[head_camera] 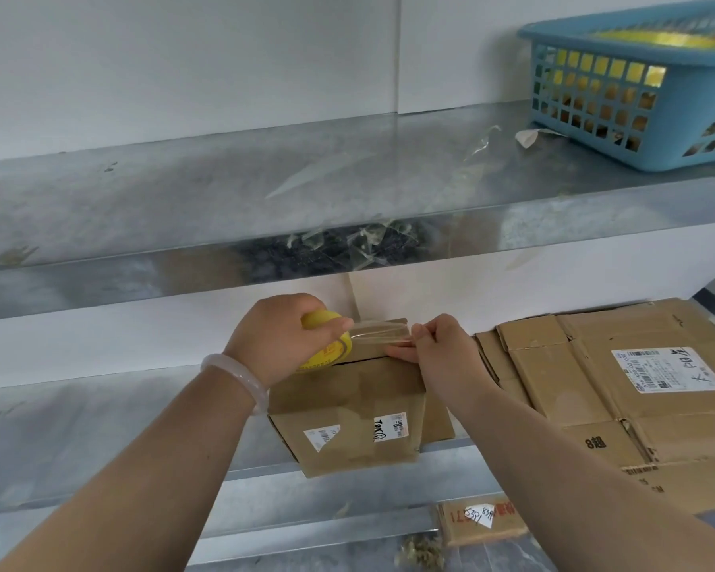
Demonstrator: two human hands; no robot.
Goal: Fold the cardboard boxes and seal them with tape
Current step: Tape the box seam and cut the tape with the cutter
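While hands tape the box (347, 410), flattened cartons (620, 365) lie beside.

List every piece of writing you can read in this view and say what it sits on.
"8超": printed on the flattened cardboard at right.
Shipping label on that flat stack: barcodes and handwriting, too small to read.
Two stickers on the small box: handwriting and barcode, not legible.
Yellow tape roll: red print, blurred.
Cardboard piece below the shelf: red characters and a handwritten tag, unclear.
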